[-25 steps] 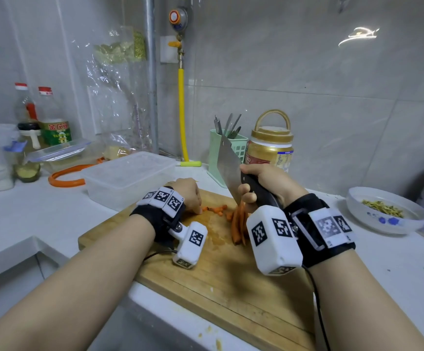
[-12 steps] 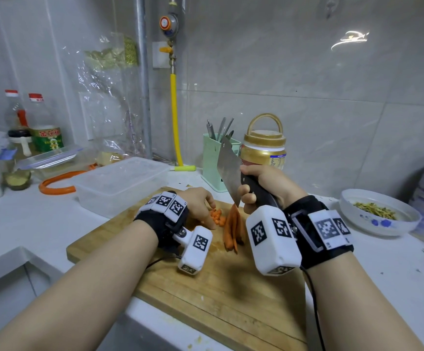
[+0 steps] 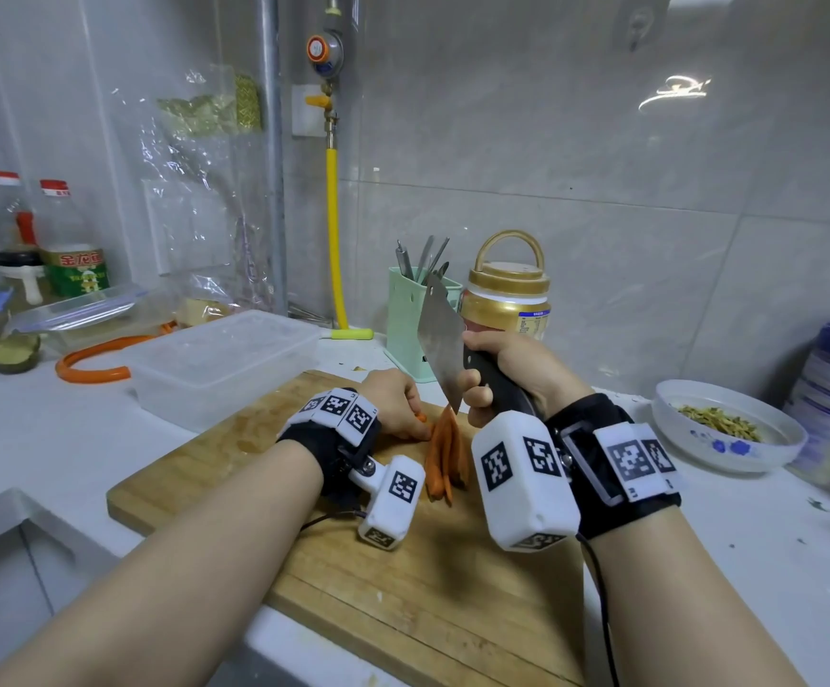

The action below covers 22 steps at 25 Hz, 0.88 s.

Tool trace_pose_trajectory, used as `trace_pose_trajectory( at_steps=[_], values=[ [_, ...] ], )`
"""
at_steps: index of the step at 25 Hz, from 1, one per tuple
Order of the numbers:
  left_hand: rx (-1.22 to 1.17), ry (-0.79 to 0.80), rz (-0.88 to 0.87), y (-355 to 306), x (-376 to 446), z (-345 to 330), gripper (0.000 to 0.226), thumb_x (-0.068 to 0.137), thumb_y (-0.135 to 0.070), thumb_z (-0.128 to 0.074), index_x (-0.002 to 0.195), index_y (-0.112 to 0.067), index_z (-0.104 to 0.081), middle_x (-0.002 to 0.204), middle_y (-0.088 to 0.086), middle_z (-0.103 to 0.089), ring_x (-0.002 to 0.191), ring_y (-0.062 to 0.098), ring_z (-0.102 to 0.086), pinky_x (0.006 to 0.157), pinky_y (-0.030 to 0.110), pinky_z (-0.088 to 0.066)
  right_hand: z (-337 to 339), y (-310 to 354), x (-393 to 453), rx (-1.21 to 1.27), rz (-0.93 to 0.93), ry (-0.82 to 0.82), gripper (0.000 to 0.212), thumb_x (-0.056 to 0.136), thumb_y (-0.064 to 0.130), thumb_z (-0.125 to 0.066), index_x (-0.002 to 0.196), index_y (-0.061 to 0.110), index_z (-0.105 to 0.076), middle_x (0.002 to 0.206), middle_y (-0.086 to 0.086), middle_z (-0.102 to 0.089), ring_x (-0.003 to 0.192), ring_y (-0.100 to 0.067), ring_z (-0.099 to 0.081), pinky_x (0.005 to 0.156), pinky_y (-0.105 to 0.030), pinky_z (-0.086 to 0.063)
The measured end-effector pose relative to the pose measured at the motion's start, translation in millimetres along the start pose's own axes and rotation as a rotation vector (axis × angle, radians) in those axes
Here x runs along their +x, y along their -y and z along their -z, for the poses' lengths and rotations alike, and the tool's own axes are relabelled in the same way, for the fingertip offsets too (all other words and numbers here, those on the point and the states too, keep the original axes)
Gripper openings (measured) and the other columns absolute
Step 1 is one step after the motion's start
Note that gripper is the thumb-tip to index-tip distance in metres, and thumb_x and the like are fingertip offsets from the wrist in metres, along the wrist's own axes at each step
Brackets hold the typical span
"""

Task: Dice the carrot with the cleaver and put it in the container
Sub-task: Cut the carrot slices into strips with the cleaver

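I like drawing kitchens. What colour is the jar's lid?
Gold. The jar lid, with its looped handle, shows in the head view, behind the cleaver.

Left hand [image 3: 393,404] fingertips hidden behind wrist; carrot strips [image 3: 443,453] partly behind right wrist block [image 3: 522,480]

Grey tiled wall [image 3: 601,166] rises behind my white surface [image 3: 56,438]; a metal pipe [image 3: 270,141] runs up it, light glinting right of the pipe.

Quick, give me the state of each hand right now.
Left hand: fingers curled down on the orange carrot strips, pinning them.
Right hand: closed around the black handle of the steel cleaver.
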State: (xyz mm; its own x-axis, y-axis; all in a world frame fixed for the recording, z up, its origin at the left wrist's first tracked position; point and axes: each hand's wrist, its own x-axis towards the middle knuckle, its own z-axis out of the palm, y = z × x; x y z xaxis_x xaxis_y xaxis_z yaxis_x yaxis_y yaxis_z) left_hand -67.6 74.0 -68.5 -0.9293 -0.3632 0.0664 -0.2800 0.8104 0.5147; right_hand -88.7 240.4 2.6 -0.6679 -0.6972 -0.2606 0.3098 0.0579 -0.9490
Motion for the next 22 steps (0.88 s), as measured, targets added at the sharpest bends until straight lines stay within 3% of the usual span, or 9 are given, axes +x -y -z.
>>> trace_pose_trajectory(
  at_steps=[3,7,9,12,14,18,20,22],
  values=[
    [-0.056,0.054,0.010,-0.3,-3.0,5.9,0.021,0.073,-0.025,-0.082,0.071,-0.018,-0.063,0.068,-0.003,-0.068,0.065,0.011,-0.063,0.081,0.032,-0.057,1.1,2.4,-4.5,0.009,0.001,0.007,0.017,0.099,0.026,-0.045,0.100,0.011,-0.037,0.052,-0.004,-0.042,0.030,-0.014,-0.037,0.039,-0.015,-0.033],
    [-0.121,0.224,0.096,-8.1,-7.8,10.5,0.030,0.083,-0.034,-0.073,0.077,-0.004,-0.072,0.073,0.012,-0.073,0.063,0.020,-0.066,0.086,0.040,-0.059,3.2,3.4,-5.9,0.010,-0.008,0.019,0.019,0.099,0.027,-0.044,0.107,0.012,-0.035,0.050,-0.003,-0.042,0.031,-0.013,-0.038,0.037,-0.014,-0.034],
    [-0.144,0.255,0.115,-12.3,-8.9,10.9,0.035,0.082,-0.038,-0.072,0.070,-0.006,-0.071,0.072,0.012,-0.073,0.066,0.022,-0.066,0.088,0.042,-0.058,3.7,3.5,-6.8,0.006,-0.003,0.012,0.018,0.099,0.026,-0.044,0.106,0.011,-0.036,0.050,-0.003,-0.042,0.031,-0.014,-0.039,0.038,-0.015,-0.034],
    [-0.071,0.300,0.100,-12.1,-10.2,10.0,0.038,0.067,-0.049,-0.074,0.063,-0.013,-0.065,0.074,0.011,-0.073,0.073,0.024,-0.066,0.094,0.045,-0.054,3.6,3.4,-7.7,-0.003,0.000,0.005,0.016,0.099,0.026,-0.044,0.098,0.012,-0.037,0.049,-0.003,-0.042,0.031,-0.013,-0.038,0.038,-0.015,-0.032],
    [-0.074,0.304,0.108,-9.5,-11.5,9.8,0.038,0.059,-0.049,-0.074,0.066,-0.012,-0.069,0.083,0.014,-0.075,0.074,0.023,-0.064,0.096,0.046,-0.053,2.6,2.9,-6.8,-0.004,0.004,0.007,0.016,0.099,0.026,-0.044,0.104,0.012,-0.036,0.049,-0.003,-0.042,0.030,-0.013,-0.038,0.037,-0.015,-0.033],
    [-0.096,0.279,0.158,-5.5,-12.9,17.5,0.042,0.061,-0.044,-0.070,0.083,-0.007,-0.070,0.098,0.017,-0.073,0.080,0.024,-0.064,0.092,0.042,-0.052,1.9,2.9,-5.1,0.012,0.003,0.008,0.019,0.099,0.025,-0.045,0.109,0.013,-0.033,0.050,-0.004,-0.042,0.030,-0.014,-0.038,0.036,-0.015,-0.033],
    [-0.088,0.263,0.170,-1.6,-12.3,25.9,0.051,0.056,-0.047,-0.065,0.086,-0.005,-0.070,0.097,0.017,-0.074,0.079,0.025,-0.063,0.088,0.041,-0.053,3.5,3.2,-3.5,0.023,0.002,0.017,0.019,0.099,0.025,-0.045,0.111,0.015,-0.034,0.051,-0.005,-0.042,0.030,-0.014,-0.038,0.036,-0.016,-0.034],
    [-0.059,0.273,0.170,6.2,-11.4,32.0,0.044,0.065,-0.047,-0.065,0.083,-0.006,-0.068,0.093,0.016,-0.072,0.077,0.026,-0.060,0.079,0.037,-0.050,3.9,2.6,-1.3,0.016,-0.003,0.016,0.020,0.099,0.025,-0.045,0.114,0.015,-0.036,0.051,-0.005,-0.042,0.030,-0.014,-0.039,0.036,-0.016,-0.034]
  ],
)
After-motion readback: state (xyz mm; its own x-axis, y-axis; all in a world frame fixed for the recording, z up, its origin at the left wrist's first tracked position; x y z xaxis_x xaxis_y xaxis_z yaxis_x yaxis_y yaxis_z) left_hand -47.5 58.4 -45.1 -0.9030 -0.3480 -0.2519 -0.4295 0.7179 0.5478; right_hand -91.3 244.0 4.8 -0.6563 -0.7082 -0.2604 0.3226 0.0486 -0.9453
